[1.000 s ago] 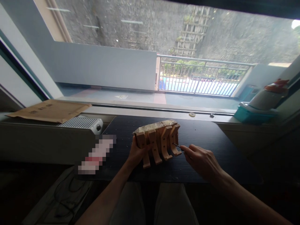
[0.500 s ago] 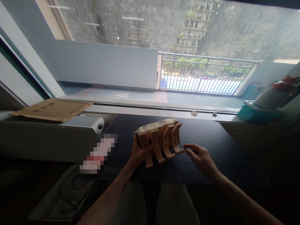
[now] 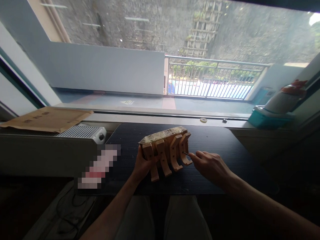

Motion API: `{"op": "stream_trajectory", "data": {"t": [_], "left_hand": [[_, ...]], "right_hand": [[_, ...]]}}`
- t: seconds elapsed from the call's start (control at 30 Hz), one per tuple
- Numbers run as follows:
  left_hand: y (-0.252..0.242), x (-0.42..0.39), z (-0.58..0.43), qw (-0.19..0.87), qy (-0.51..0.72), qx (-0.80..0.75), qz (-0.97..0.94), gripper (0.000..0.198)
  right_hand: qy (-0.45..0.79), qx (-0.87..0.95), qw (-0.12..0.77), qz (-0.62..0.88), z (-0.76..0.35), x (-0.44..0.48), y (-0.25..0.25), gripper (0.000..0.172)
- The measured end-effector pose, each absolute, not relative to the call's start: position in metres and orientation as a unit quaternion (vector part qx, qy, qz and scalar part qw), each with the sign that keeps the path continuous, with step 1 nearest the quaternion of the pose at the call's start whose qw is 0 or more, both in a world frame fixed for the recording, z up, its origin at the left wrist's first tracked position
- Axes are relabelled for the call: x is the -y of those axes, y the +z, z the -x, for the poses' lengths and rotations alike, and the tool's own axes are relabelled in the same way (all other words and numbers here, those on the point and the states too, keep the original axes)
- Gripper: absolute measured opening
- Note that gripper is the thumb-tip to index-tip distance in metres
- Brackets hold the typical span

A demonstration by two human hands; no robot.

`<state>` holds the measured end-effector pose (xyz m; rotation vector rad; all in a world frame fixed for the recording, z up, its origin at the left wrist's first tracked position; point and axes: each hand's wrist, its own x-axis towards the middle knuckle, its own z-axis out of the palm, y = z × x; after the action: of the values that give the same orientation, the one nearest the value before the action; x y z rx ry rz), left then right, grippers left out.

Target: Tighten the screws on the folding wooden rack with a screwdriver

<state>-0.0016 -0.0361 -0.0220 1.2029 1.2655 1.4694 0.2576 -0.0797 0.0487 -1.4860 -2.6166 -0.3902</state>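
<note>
A boxy block with clear tape over its top stands on the dark table. Several curved wooden hooks with screw holes line its near face. My left hand is closed round the block's left end, thumb across the leftmost hooks. My right hand pinches a thin screwdriver; most of it is hidden in the fingers. Its tip meets a hole in the rightmost hook.
The black table has rounded corners. To its left are a radiator, a brown envelope and a blurred pinkish item. On the sill lie a tape roll and a teal box.
My right hand has moved closer to the rightmost hook, and less of the screwdriver shows. My left hand still holds the block. The whole view has shifted slightly.
</note>
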Motion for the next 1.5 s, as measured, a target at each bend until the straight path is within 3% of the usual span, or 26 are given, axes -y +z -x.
{"op": "stream_trajectory", "data": {"t": [0.17,0.27,0.43,0.67,0.8,0.97,1.1,1.27,1.4,1.5], "left_hand": [[-0.018,0.036,0.001,0.416,0.582,-0.512,-0.476,0.064],[-0.018,0.035,0.001,0.412,0.583,-0.519,-0.47,0.066],[-0.019,0.035,0.002,0.417,0.586,-0.509,-0.473,0.065],[-0.02,0.033,0.004,0.413,0.57,-0.526,-0.477,0.064],[-0.021,0.033,0.004,0.422,0.569,-0.523,-0.473,0.064],[-0.022,0.033,0.004,0.442,0.572,-0.508,-0.467,0.066],[-0.023,0.033,0.004,0.426,0.581,-0.513,-0.466,0.065],[-0.016,0.034,0.001,0.42,0.586,-0.516,-0.462,0.062],[-0.013,0.035,0.001,0.424,0.583,-0.52,-0.458,0.06],[-0.016,0.034,0.002,0.427,0.58,-0.519,-0.46,0.061]], "right_hand": [[0.144,0.722,0.234,0.636,-0.256,0.079,0.037,0.028],[0.243,0.663,0.258,0.66,-0.256,0.075,0.039,0.032],[0.1,0.735,0.142,0.656,-0.252,0.077,0.061,0.038],[-0.138,0.858,-0.006,0.495,-0.249,0.085,0.075,0.037],[-0.111,0.865,0.029,0.489,-0.253,0.082,0.061,0.03],[0.104,0.733,0.221,0.635,-0.255,0.081,0.038,0.025],[0.211,0.671,0.245,0.668,-0.255,0.08,0.035,0.03],[0.085,0.766,0.147,0.62,-0.254,0.085,0.055,0.041],[-0.103,0.861,0.036,0.497,-0.255,0.086,0.069,0.034],[-0.16,0.889,0.017,0.429,-0.257,0.081,0.066,0.029]]}}
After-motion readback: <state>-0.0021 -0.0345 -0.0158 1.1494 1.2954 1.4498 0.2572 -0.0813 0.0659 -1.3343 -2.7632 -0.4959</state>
